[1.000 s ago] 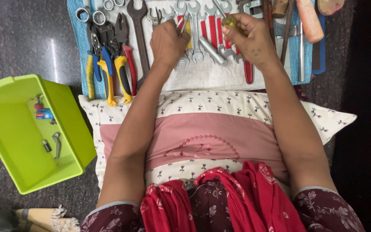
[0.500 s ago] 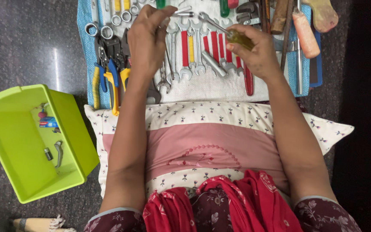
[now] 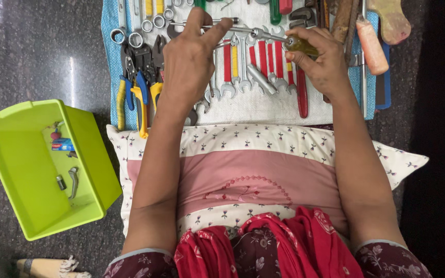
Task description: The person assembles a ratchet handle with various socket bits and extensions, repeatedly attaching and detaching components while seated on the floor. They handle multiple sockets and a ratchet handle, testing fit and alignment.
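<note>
My right hand (image 3: 323, 67) grips the yellow-green handle of a screwdriver (image 3: 301, 45) and holds it level above the tool spread. Its metal shaft (image 3: 263, 35) points left. My left hand (image 3: 191, 59) reaches over the spanners, with thumb and forefinger pinching the shaft's far end near a thin metal rod (image 3: 230, 21). Beneath both hands lie red and yellow spanners (image 3: 227, 69) on a white cloth (image 3: 253, 105). My forearms cross a flowered pillow (image 3: 263, 170) on my lap.
Pliers with blue and yellow handles (image 3: 136, 90) and ring spanners (image 3: 136, 37) lie on the blue towel (image 3: 110, 62) at the left. An orange-handled tool (image 3: 372, 46) lies at the right. A lime green bin (image 3: 32, 206) holding small parts stands on the dark floor (image 3: 37, 56).
My left hand has moved up from the spanners to the screwdriver's shaft end. My right hand has turned the screwdriver level and shifted right. The head camera has drifted, so the tools sit lower in view.
</note>
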